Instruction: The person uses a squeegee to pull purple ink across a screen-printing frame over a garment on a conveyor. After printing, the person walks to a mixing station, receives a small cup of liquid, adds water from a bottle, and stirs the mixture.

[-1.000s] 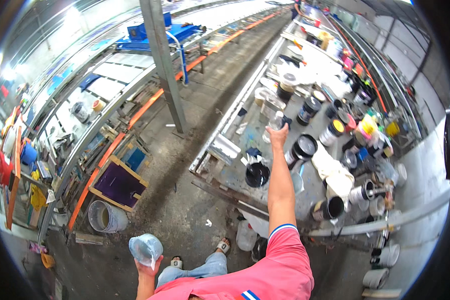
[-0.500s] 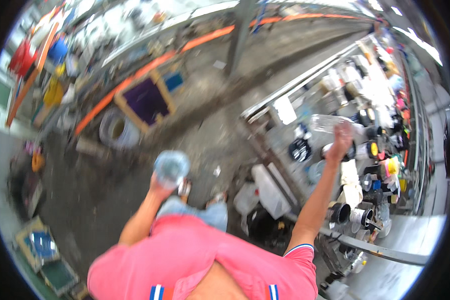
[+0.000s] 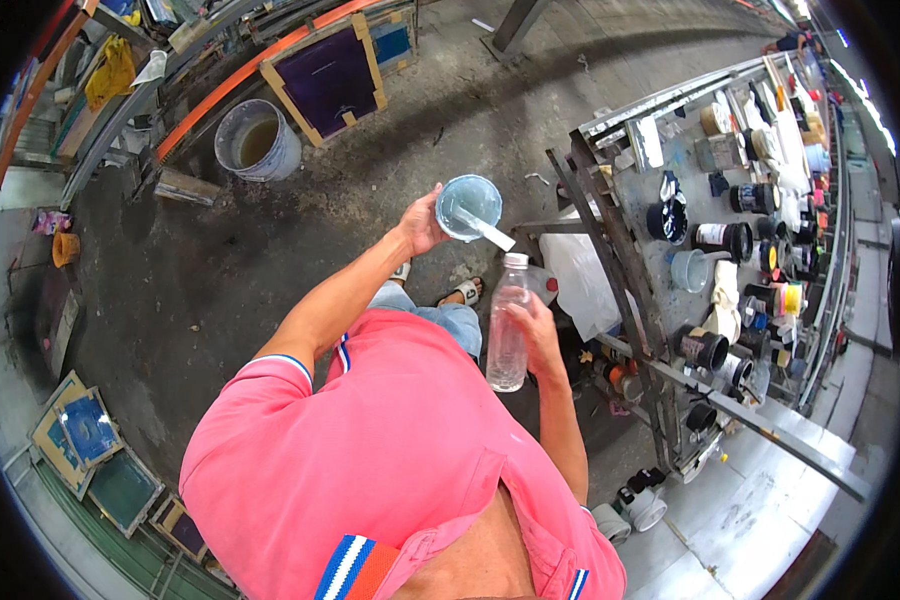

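Observation:
In front of my body, my left hand (image 3: 425, 222) grips a translucent bluish plastic tub (image 3: 452, 190) by its side. A flat white stirring stick (image 3: 494, 236) leans inside it, its end poking over the rim toward the bottle. My right hand (image 3: 536, 328) is closed around a clear plastic bottle (image 3: 507, 362) with a white cap. The bottle stands nearly upright in the air. Its cap is on, just below the stick's end and apart from the tub. I cannot tell how much liquid the bottle holds.
To the right, a metal-framed table (image 3: 635, 290) carries several ink tubs, among them a black one (image 3: 667, 222) and a translucent one (image 3: 689, 270). A pail (image 3: 288, 150) of murky liquid stands on the floor at the far left, near a wood-framed screen (image 3: 325, 85). Other frames (image 3: 90, 428) lie at lower left.
My right hand has brought the bottle from over the table to in front of my body. My left hand has moved the tub right and farther forward. My view has shifted.

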A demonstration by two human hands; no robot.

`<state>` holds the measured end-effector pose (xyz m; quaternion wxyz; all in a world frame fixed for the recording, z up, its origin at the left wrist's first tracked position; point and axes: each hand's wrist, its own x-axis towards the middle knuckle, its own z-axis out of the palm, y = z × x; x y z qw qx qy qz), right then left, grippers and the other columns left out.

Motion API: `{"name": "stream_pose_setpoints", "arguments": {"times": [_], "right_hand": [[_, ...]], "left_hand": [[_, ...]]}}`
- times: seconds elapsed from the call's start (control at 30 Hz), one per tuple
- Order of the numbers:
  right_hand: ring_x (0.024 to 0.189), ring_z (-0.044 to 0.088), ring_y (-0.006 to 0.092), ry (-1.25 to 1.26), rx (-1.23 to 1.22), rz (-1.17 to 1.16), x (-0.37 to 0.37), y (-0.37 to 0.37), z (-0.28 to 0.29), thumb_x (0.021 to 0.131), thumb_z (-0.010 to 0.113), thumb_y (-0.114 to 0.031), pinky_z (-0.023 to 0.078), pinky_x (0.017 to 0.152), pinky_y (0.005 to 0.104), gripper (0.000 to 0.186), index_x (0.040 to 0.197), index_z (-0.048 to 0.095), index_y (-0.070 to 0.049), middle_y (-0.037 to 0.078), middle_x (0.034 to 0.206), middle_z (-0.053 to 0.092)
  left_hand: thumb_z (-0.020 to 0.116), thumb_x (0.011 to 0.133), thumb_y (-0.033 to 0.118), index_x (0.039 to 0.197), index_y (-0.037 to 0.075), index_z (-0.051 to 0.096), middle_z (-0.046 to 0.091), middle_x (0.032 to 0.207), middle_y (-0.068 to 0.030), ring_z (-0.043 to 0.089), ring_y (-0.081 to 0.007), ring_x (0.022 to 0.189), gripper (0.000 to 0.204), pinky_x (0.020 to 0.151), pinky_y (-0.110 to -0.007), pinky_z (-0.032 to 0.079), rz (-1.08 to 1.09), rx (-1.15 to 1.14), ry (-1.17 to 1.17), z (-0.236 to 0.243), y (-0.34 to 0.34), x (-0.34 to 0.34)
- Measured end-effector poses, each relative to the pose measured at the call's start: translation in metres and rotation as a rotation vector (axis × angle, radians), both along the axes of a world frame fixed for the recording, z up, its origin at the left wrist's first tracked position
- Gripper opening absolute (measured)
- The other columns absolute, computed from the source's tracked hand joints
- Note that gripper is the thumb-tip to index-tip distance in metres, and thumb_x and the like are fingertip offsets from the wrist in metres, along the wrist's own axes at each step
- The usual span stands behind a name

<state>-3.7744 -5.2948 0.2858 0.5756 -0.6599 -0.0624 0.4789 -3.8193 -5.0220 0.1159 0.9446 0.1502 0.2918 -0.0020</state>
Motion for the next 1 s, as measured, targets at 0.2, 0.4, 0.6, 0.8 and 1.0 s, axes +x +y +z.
{"name": "stream_pose_setpoints", "arguments": {"times": [0.2, 0.4, 0.6, 0.8, 1.0], "right_hand": [[0.085, 0.058, 0.0072, 0.136, -0.105, 0.087, -0.016, 0.036, -0.025, 0.098, 0.065, -0.036, 0.047, 0.073, 0.0256, 0.034, 0.111, 0.066, -0.004, 0.002, 0.096, 0.065], [0.063, 0.067, 0.0137, 0.469, -0.089, -0.121, -0.012, 0.055, -0.038, 0.100, 0.064, -0.046, 0.054, 0.054, 0.0287, 0.044, 0.108, 0.068, -0.003, 0.005, 0.083, 0.071], [0.063, 0.068, 0.0146, 0.636, 0.084, -0.230, -0.014, 0.070, -0.062, 0.103, 0.058, -0.043, 0.055, 0.053, 0.0283, 0.042, 0.111, 0.067, -0.002, 0.006, 0.083, 0.071], [0.053, 0.067, 0.0166, 0.739, 0.138, -0.275, -0.013, 0.080, -0.077, 0.101, 0.058, -0.047, 0.055, 0.046, 0.0292, 0.047, 0.104, 0.066, -0.002, 0.007, 0.077, 0.070], [0.053, 0.066, 0.0164, 0.745, 0.143, -0.289, -0.017, 0.095, -0.072, 0.099, 0.058, -0.053, 0.055, 0.045, 0.0274, 0.052, 0.099, 0.066, -0.002, 0.006, 0.071, 0.068]], "left_hand": [[0.041, 0.105, 0.055, 0.132, 0.017, 0.061, 0.065, 0.134, -0.0049, 0.062, -0.0251, 0.123, 0.050, 0.103, -0.050, 0.050, 0.010, -0.061, 0.031, -0.003, -0.024, -0.012], [0.040, 0.106, 0.055, 0.136, 0.014, 0.057, 0.062, 0.138, -0.0068, 0.057, -0.0262, 0.129, 0.054, 0.108, -0.051, 0.045, 0.016, -0.043, 0.020, -0.005, -0.033, -0.025], [0.037, 0.106, 0.055, 0.138, 0.012, 0.056, 0.064, 0.136, -0.0079, 0.060, -0.0255, 0.125, 0.056, 0.105, -0.049, 0.048, 0.055, -0.043, -0.001, -0.020, -0.031, -0.029], [0.037, 0.107, 0.053, 0.137, 0.013, 0.057, 0.063, 0.136, -0.0092, 0.059, -0.0255, 0.127, 0.054, 0.108, -0.050, 0.046, 0.069, -0.081, 0.026, -0.026, -0.027, -0.031], [0.037, 0.107, 0.053, 0.135, 0.013, 0.058, 0.064, 0.135, -0.0091, 0.059, -0.0257, 0.127, 0.054, 0.109, -0.050, 0.045, 0.066, -0.112, 0.014, -0.027, -0.024, -0.033]]}}
